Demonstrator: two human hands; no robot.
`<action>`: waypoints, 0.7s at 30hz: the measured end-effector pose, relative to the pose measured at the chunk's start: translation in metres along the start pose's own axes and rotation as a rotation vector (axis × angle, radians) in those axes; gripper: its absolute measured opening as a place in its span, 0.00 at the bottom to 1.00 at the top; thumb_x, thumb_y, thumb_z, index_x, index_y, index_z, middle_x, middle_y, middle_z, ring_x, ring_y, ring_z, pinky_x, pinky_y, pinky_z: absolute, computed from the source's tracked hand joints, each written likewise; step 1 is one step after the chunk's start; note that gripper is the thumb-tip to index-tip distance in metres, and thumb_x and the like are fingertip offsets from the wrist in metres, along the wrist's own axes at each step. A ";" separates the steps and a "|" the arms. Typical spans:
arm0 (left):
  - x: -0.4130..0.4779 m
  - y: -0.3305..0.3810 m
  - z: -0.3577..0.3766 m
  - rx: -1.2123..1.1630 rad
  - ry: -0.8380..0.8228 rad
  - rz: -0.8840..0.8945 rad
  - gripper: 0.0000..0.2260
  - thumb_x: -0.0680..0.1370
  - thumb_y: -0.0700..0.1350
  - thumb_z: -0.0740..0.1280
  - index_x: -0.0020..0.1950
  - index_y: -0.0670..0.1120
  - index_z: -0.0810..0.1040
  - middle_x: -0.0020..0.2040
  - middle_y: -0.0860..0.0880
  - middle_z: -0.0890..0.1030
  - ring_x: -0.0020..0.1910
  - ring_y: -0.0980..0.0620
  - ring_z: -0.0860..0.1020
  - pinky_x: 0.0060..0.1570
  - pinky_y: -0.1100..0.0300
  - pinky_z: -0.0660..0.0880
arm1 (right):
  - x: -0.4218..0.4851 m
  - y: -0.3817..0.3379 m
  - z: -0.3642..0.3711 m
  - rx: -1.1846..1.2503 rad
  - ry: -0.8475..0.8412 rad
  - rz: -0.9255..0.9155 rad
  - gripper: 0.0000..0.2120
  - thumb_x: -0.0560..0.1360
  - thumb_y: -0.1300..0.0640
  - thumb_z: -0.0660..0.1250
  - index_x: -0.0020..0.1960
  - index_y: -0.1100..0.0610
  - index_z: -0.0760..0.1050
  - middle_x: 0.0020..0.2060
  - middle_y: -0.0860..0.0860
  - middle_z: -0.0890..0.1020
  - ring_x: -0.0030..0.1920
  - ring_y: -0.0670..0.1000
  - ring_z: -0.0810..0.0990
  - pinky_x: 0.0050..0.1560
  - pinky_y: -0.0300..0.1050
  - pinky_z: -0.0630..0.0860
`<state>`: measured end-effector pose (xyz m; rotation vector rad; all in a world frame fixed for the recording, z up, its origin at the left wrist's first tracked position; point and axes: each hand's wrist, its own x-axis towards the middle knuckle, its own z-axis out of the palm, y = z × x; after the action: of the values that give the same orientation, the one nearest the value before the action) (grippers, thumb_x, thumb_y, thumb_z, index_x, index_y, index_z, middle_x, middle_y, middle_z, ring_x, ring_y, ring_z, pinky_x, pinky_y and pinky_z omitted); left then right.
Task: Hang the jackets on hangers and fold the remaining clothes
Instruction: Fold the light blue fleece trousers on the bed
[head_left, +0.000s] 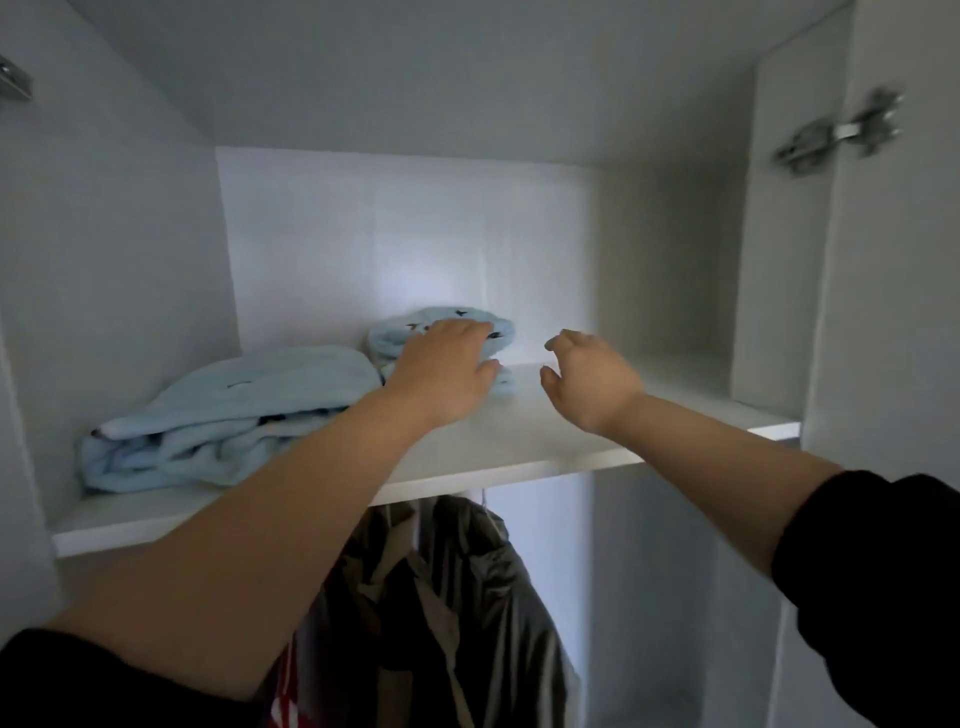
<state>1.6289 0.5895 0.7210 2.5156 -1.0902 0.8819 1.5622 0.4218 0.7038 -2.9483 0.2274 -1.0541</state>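
Observation:
Two folded light-blue fleece garments lie on a white wardrobe shelf (519, 441). The larger folded garment (228, 410) sits at the left. A smaller folded bundle (452, 319) sits further back near the middle. My left hand (441, 369) rests on the small bundle, fingers over its top and thumb against its front side. My right hand (587, 379) hovers just right of that bundle, fingers loosely curled, holding nothing. Below the shelf hangs a dark grey jacket (467, 597) with a beige garment beside it.
The wardrobe's white side walls close in left and right. An open door with a metal hinge (841, 135) stands at the right. The shelf's right half (675, 400) carries nothing. A red patterned item (283, 696) shows low among the hanging clothes.

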 end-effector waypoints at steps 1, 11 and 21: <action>0.003 0.024 0.002 0.017 0.022 0.045 0.23 0.81 0.51 0.58 0.75 0.47 0.62 0.74 0.47 0.64 0.73 0.47 0.61 0.70 0.49 0.60 | -0.016 0.019 -0.014 -0.069 0.025 0.026 0.19 0.80 0.52 0.55 0.67 0.60 0.68 0.65 0.57 0.71 0.65 0.59 0.68 0.64 0.51 0.66; -0.040 0.299 -0.019 -0.171 0.166 0.383 0.28 0.79 0.50 0.58 0.77 0.47 0.54 0.78 0.45 0.54 0.76 0.46 0.53 0.72 0.45 0.56 | -0.238 0.167 -0.194 -0.407 0.221 0.341 0.23 0.77 0.55 0.60 0.70 0.61 0.66 0.72 0.59 0.64 0.72 0.58 0.60 0.71 0.53 0.57; -0.169 0.606 -0.049 -0.485 0.213 0.797 0.28 0.79 0.49 0.58 0.77 0.44 0.55 0.77 0.43 0.54 0.76 0.44 0.52 0.71 0.44 0.57 | -0.543 0.244 -0.369 -0.698 0.196 0.747 0.23 0.77 0.56 0.61 0.70 0.61 0.65 0.72 0.59 0.64 0.73 0.58 0.59 0.73 0.52 0.55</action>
<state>1.0761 0.2933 0.6529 1.5416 -1.9786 0.8772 0.8814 0.2722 0.6350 -2.7399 1.8437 -1.2827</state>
